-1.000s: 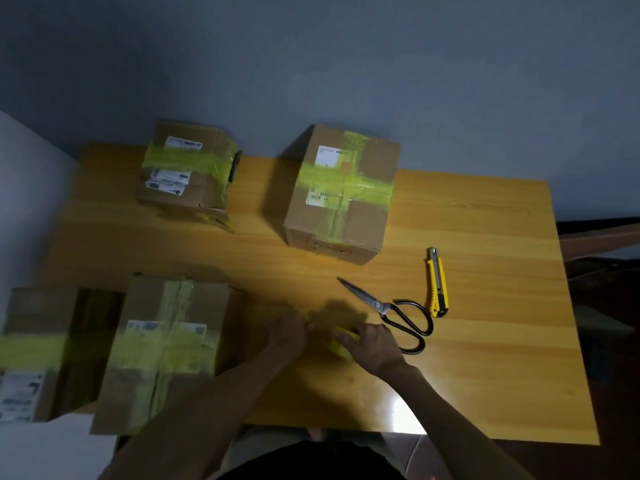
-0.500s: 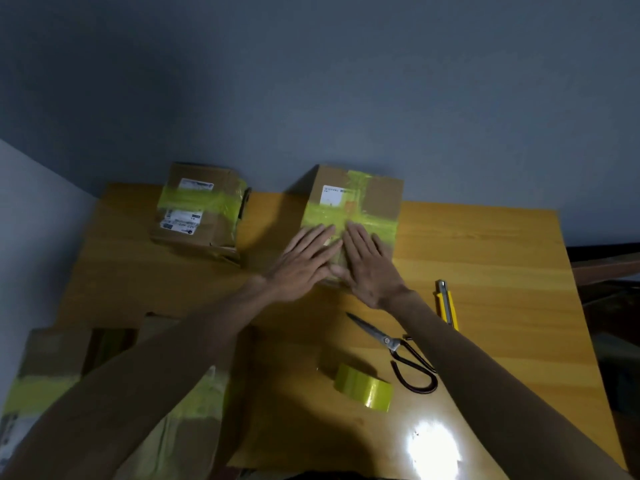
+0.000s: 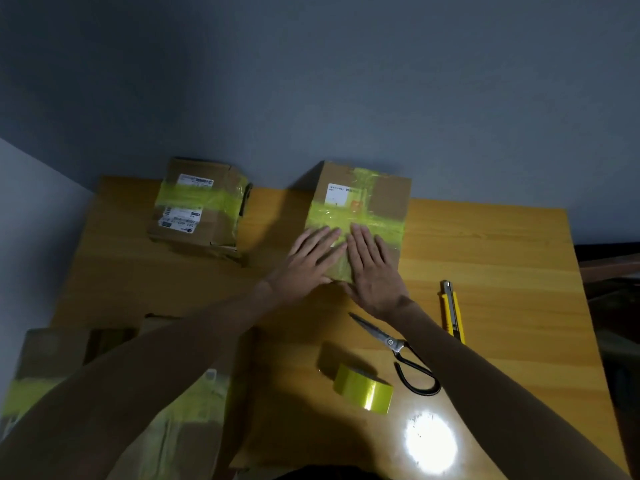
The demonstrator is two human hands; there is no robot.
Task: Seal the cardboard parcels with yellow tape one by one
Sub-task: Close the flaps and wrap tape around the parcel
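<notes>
Your left hand (image 3: 308, 265) and right hand (image 3: 372, 271) press flat, fingers straight, on the box (image 3: 388, 199) far across the table (image 3: 502, 254) (its strip (image 3: 343, 268) runs away from you between them), the roll (image 3: 363, 391) lying behind them, nearer your right.

Lifted off the yellow tape roll (image 3: 363, 391) at the near side of the table (image 3: 502, 258), where bunched together a second ago beside the scissors (image 3: 391, 344), and reached forward to the middle parcel (image 3: 388, 199) at the far edge. Now laid flat side by side on its top, left hand (image 3: 306, 263) and right hand (image 3: 372, 275), fingers (image 3: 322, 237) straight over the crossed yellow tape strips. Left lying free and uncovered on the table: the roll, before half hidden under the right hand.
</notes>
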